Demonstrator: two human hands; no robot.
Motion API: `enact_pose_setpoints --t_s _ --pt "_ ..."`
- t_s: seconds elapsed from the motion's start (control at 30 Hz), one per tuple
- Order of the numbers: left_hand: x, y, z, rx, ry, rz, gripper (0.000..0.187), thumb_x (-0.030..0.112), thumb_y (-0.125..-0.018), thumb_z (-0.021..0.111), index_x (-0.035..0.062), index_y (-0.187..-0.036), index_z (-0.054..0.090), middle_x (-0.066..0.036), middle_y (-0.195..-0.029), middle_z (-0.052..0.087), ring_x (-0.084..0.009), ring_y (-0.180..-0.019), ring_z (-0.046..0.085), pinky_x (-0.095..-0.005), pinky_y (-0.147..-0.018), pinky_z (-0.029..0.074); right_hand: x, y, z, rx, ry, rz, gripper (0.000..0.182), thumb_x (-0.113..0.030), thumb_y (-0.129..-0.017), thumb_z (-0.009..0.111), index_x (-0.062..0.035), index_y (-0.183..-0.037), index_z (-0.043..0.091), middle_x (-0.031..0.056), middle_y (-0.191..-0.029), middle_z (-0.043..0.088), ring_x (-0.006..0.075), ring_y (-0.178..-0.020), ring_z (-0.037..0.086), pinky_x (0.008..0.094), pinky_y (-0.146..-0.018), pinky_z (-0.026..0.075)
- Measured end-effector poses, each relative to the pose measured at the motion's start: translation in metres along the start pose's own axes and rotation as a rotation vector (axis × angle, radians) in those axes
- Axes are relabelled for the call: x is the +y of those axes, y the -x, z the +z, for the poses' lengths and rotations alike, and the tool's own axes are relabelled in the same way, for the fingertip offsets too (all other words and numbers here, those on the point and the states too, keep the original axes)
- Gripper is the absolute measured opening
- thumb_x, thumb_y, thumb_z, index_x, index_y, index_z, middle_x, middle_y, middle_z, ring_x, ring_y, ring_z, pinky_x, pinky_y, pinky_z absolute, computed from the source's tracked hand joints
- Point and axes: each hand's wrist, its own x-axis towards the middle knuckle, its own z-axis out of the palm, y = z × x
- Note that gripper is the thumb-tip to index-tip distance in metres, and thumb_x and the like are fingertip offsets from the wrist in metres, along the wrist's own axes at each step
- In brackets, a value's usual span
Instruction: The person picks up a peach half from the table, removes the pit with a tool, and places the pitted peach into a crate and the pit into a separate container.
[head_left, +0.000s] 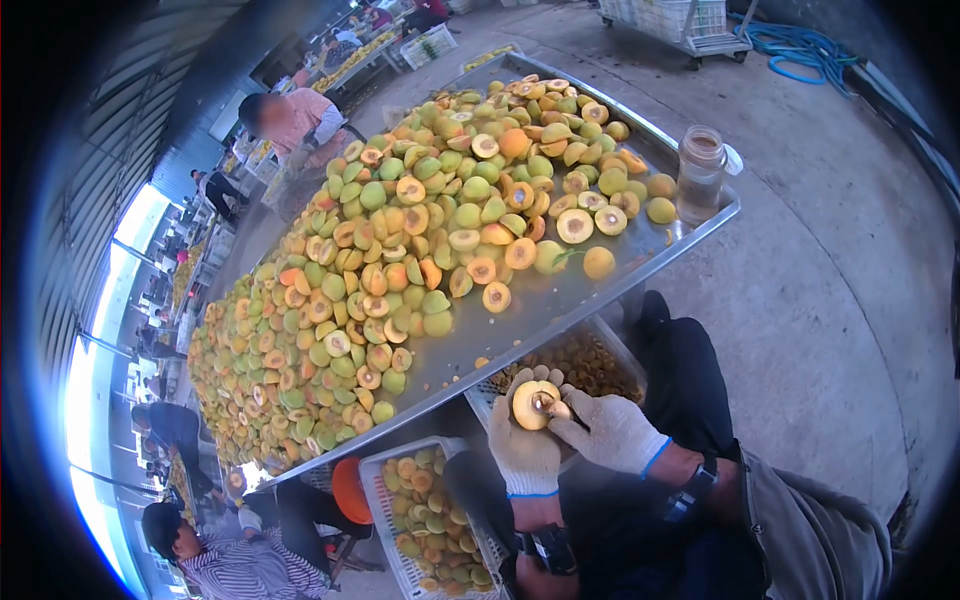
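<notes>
My left hand [524,440], in a pale knit glove with a blue cuff, holds a halved yellow fruit [532,405] with its cut face up. From the right, my right hand [612,430], gloved the same way, has its fingers pressed together at the middle of the fruit. Something small and brownish shows at those fingertips; what it is I cannot make out. Both hands are over a white crate [633,362] of brown pits, beside the metal table's edge. A large heap of halved fruit [400,230] lies on the metal table [560,305].
A glass jar [702,178] stands at the table's right corner. Below the table are a white crate of fruit [425,510] and an orange container [350,490]. One person [300,120] is across the table, another [240,560] at lower left.
</notes>
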Motion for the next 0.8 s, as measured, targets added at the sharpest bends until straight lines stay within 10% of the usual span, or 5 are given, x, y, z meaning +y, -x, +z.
enact_pose_setpoints --t_s 0.13,0.27,0.33,0.63,0.8 --pt "-0.005 -0.008 -0.012 0.164 -0.069 0.036 0.041 0.032 -0.109 0.042 -0.0025 -0.122 0.06 -0.019 -0.124 0.065 -0.0381 -0.12 0.061 -0.0537 -0.103 0.051 -0.002 0.0 -0.018 -0.359 -0.692 0.356 0.038 -0.039 -0.104 0.06 -0.0021 -0.105 0.066 0.0155 -0.072 0.065 0.0256 -0.058 0.062 0.042 -0.058 0.049" --pt "-0.006 -0.012 -0.03 0.135 0.036 0.082 0.038 0.031 -0.11 0.041 -0.0003 -0.123 0.06 -0.018 -0.122 0.066 -0.0363 -0.12 0.062 -0.0512 -0.101 0.052 0.013 -0.002 -0.001 -0.002 -0.317 0.006 0.037 -0.04 -0.106 0.058 -0.0035 -0.106 0.067 0.0022 -0.068 0.059 0.0108 -0.057 0.054 0.0322 -0.054 0.045" --pt "-0.004 -0.011 -0.031 0.147 0.043 0.089 0.037 0.031 -0.11 0.042 0.0006 -0.123 0.06 -0.018 -0.122 0.066 -0.0353 -0.119 0.062 -0.0501 -0.101 0.052 0.009 -0.002 -0.004 -0.133 -0.675 0.376 0.039 -0.042 -0.105 0.059 -0.0041 -0.11 0.067 -0.0045 -0.068 0.056 0.0053 -0.062 0.055 0.0259 -0.055 0.044" --pt "-0.018 0.008 -0.035 -0.024 -0.411 0.139 0.047 0.027 -0.109 0.041 -0.004 -0.14 0.055 -0.019 -0.144 0.056 -0.0286 -0.136 0.051 -0.0467 -0.12 0.038 0.029 -0.007 0.028 0.109 -0.683 0.189 0.042 -0.032 -0.094 0.073 0.001 -0.119 0.065 0.0098 -0.098 0.07 0.0146 -0.087 0.065 0.0331 -0.077 0.053" --pt "0.006 0.03 -0.004 -0.03 -0.949 0.131 0.053 0.038 -0.112 0.037 -0.0032 -0.141 0.055 -0.02 -0.138 0.061 -0.0277 -0.12 0.065 -0.0468 -0.094 0.058 0.021 -0.008 -0.009 0.012 -0.59 0.13 0.036 -0.025 -0.093 0.074 -0.0005 -0.118 0.063 0.01 -0.102 0.07 0.0155 -0.096 0.065 0.0351 -0.085 0.053"
